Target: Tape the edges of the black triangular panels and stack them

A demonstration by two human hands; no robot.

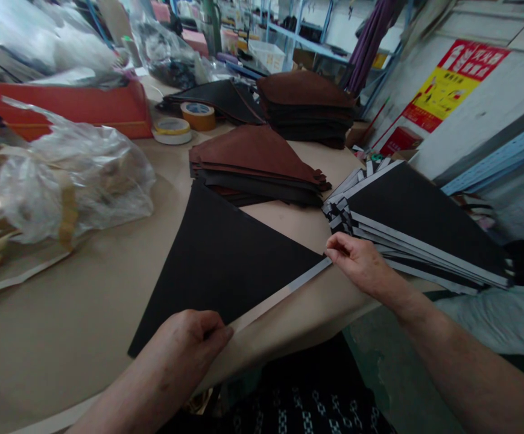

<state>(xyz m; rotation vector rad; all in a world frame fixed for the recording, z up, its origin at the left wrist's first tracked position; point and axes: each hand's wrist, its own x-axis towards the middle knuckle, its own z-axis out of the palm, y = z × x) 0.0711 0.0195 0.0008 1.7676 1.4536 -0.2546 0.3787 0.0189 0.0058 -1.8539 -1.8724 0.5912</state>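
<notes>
L hand (189, 340): I'm seeing it pinching grey strip (289, 286), 7 o'clock.
R hand (361, 262): pinching strip's far end, 3 o'clock.
Black sheet (225, 259): lying flat on table (85, 313), ctr; strip running along its near edge.

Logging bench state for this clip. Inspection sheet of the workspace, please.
Surface: tan table, bare in the near left part.
Job's things: black triangular sheet lies flat, with a grey strip along its near edge.
Clutter: brown stack behind the sheet, dark far stack, strip-edged black stack at the right, tape rolls, plastic bag and red box at the left.
Grippers: left hand pinches the sheet's near edge; right hand pinches the strip at the sheet's right tip.
Cables: nothing seen.
Surroundings: shelving behind the table, red and yellow poster on the right wall.
</notes>
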